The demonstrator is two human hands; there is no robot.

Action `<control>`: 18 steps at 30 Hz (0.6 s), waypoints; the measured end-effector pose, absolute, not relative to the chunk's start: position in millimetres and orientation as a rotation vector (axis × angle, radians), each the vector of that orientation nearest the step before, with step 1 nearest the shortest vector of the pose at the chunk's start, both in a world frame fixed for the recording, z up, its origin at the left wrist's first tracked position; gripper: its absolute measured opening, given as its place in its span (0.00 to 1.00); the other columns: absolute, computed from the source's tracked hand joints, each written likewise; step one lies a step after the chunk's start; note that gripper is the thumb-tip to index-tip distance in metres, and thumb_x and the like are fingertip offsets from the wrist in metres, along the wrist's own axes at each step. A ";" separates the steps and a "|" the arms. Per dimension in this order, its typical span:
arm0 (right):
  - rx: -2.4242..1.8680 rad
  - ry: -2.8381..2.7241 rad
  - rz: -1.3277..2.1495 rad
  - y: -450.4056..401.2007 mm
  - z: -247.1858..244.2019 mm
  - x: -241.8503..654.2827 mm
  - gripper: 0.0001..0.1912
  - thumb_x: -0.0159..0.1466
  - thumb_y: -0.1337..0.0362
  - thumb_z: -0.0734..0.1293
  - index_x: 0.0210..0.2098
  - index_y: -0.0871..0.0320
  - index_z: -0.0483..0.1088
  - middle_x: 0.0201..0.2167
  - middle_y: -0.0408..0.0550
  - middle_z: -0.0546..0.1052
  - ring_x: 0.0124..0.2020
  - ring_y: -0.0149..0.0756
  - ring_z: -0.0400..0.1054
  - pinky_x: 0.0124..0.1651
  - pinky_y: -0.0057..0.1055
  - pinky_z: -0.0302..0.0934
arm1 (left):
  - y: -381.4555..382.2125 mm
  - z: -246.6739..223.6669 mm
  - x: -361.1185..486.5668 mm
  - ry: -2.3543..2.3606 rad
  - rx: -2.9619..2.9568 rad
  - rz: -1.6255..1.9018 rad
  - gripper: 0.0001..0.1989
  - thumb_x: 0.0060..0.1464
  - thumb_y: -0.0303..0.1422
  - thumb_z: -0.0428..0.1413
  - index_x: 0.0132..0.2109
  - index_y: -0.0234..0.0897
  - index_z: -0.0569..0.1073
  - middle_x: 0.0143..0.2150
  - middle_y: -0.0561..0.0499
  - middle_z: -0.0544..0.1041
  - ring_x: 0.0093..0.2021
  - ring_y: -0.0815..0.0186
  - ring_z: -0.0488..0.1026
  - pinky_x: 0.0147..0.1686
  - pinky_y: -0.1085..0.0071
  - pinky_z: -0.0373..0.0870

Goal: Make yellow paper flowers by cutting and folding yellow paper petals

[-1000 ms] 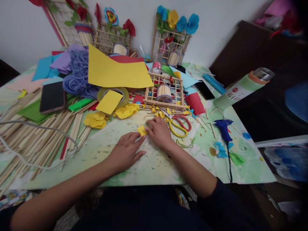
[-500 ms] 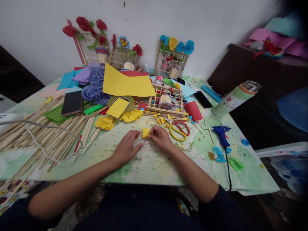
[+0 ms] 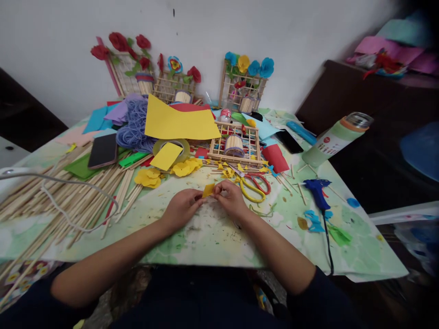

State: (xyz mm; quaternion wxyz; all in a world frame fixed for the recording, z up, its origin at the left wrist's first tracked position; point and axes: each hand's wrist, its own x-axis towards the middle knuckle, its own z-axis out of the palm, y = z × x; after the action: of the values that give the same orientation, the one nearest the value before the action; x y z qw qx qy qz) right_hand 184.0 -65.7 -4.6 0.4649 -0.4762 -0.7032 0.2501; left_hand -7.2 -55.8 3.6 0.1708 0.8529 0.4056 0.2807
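Observation:
A small piece of yellow paper (image 3: 208, 190) is held just above the table, between my two hands. My left hand (image 3: 183, 209) pinches its lower left edge with thumb and forefinger. On the other side, my right hand (image 3: 231, 199) grips the right edge between closed fingers. The paper looks tilted. Behind the hands lie yellow paper flowers (image 3: 187, 167) and a larger yellow rectangle (image 3: 166, 156) resting on a roll of tape (image 3: 185, 149). Scissors (image 3: 253, 186) with red and yellow handles lie right of my right hand, among yellow scraps.
Wooden sticks (image 3: 78, 192) and a cable (image 3: 65, 218) spread over the left side. At right are a blue glue gun (image 3: 318, 192) and a tilted-looking bottle (image 3: 334, 140). Stick frames with paper flowers (image 3: 243, 84) stand by the wall. A phone (image 3: 103, 151) lies left.
My left hand has moved right to the yellow paper and closed on its edge. The paper has tilted, while my right hand keeps its grip. The view has shifted slightly.

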 end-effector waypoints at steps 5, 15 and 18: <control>-1.230 -1.820 0.416 -67.8 0.2 188.3 0.09 0.55 0.62 0.70 0.33 0.57 0.67 0.32 0.46 0.72 0.37 0.36 0.63 0.41 0.32 0.57 | -52.3 2.2 -7.1 1.162 2.630 0.860 0.09 0.57 0.32 0.51 0.37 0.33 0.74 0.32 0.47 0.77 0.34 0.63 0.73 0.36 0.68 0.67; -1.123 -2.386 0.166 -69.0 -2.3 188.6 0.07 0.62 0.61 0.66 0.32 0.55 0.75 0.32 0.45 0.76 0.39 0.37 0.61 0.44 0.35 0.50 | -59.0 0.6 -5.2 0.967 3.130 0.509 0.11 0.59 0.26 0.47 0.33 0.32 0.73 0.29 0.45 0.74 0.32 0.61 0.68 0.34 0.63 0.61; -1.167 -2.374 0.238 -68.5 -3.4 187.8 0.08 0.63 0.61 0.65 0.31 0.56 0.75 0.31 0.46 0.76 0.38 0.35 0.61 0.43 0.34 0.49 | -61.1 -2.5 -6.9 0.984 3.092 0.494 0.10 0.59 0.27 0.48 0.36 0.33 0.74 0.31 0.45 0.74 0.35 0.60 0.67 0.36 0.62 0.61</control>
State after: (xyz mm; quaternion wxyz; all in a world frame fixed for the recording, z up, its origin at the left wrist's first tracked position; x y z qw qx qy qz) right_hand 187.8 -68.5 -3.4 0.2404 -0.4265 -0.8676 0.0871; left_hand -6.9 -61.1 -2.5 -0.0704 0.9397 0.2991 0.1502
